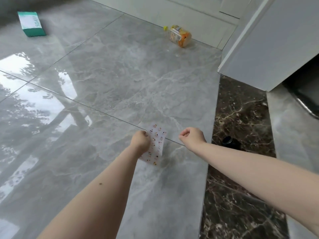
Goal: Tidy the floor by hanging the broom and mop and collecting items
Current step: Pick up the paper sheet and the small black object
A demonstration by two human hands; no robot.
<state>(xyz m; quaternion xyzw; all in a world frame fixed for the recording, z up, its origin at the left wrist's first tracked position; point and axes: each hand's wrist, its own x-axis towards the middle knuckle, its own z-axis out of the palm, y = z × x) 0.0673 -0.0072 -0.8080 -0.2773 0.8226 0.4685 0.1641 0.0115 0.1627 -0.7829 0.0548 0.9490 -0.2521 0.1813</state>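
Observation:
My left hand (140, 140) is shut on a white sticker sheet (156, 147) printed with small cartoon figures, held above the grey tile floor. Just to its right, my right hand (192, 137) is loosely curled with nothing in it. An empty plastic bottle (180, 36) with a yellow cap and orange label lies on its side on the floor far ahead. A green and white tissue box (31, 24) lies on the floor at the far left. A small black round object (228, 141) sits on the dark marble strip right of my right wrist. No broom or mop is in view.
A white cabinet or door panel (269, 49) stands at the right, with a dark opening and a metal edge (305, 107) behind it. A white wall base (172, 12) runs along the far side. The glossy grey tiles (103, 75) reflect windows at left.

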